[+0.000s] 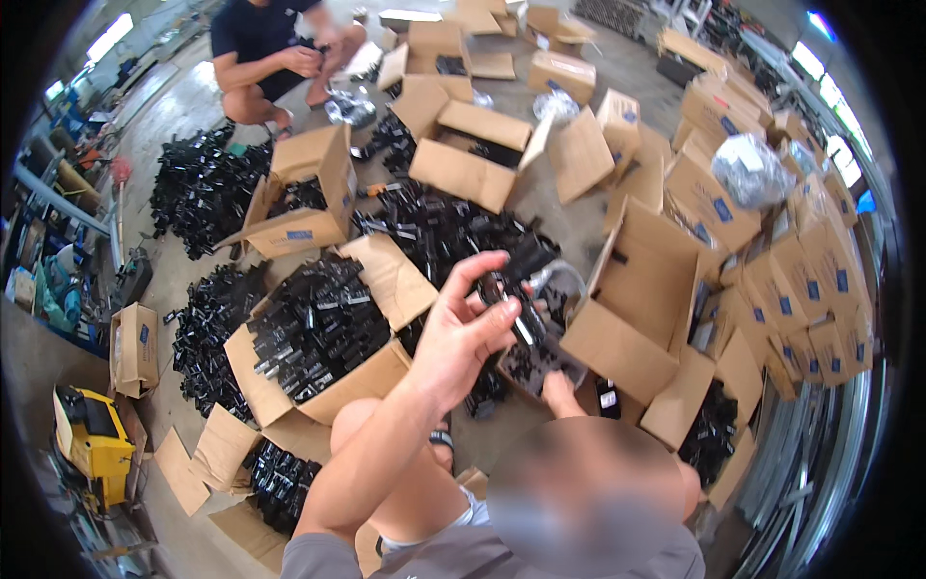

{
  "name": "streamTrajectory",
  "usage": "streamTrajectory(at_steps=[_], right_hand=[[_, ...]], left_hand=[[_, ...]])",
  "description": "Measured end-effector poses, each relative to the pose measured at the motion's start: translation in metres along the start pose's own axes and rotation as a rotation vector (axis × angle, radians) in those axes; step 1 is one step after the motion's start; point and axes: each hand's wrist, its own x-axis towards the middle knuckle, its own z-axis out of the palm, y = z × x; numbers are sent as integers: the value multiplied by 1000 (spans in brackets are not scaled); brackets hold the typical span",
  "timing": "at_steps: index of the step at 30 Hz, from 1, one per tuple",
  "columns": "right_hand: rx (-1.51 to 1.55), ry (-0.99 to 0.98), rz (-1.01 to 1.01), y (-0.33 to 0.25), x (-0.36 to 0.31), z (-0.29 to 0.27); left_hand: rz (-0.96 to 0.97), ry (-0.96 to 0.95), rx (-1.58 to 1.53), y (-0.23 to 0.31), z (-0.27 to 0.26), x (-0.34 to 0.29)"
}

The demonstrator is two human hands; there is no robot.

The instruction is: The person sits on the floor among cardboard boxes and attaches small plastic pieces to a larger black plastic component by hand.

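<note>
Sorting seems to be the step in hand: left hand [461,333] is raised over the floor, its fingers [479,268] closed on a black part [521,265]. Right hand [558,391] is lower, mostly hidden, so I cannot tell its grip. Next move probably needs placing the part into the full box [318,333] beside

boxes [617,338]: plain brown cardboard, a few with small blue label patches
parts in the box [318,328]: glossy black with little white stickers
loose heaps on the floor [203,193]: same black
piece in the left hand [461,333]: black, white tag showing
floor [174,116]: dull grey concrete
machine bottom left [92,439]: bright yellow with black
bagged bundle [750,169]: silvery clear plastic
co-worker's shirt [253,29]: dark navy, pretty much black
</note>
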Motion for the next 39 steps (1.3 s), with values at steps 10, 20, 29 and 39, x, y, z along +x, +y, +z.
streamTrajectory(at_steps=[10, 20, 29, 39], right_hand=[[-26, -163, -67, -49, -32, -73], [59, -132, -16, -50, -40, -82], [151, 28, -19, -49, -38, -87], [32, 7, -60, -45, -24, -63]], left_hand=[[6, 27, 10, 10, -6, -11], [-3, 8, 39, 11, -1, -13], [29, 22, -1, 11, -1, -12], [15, 37, 21, 12, 1, -12]])
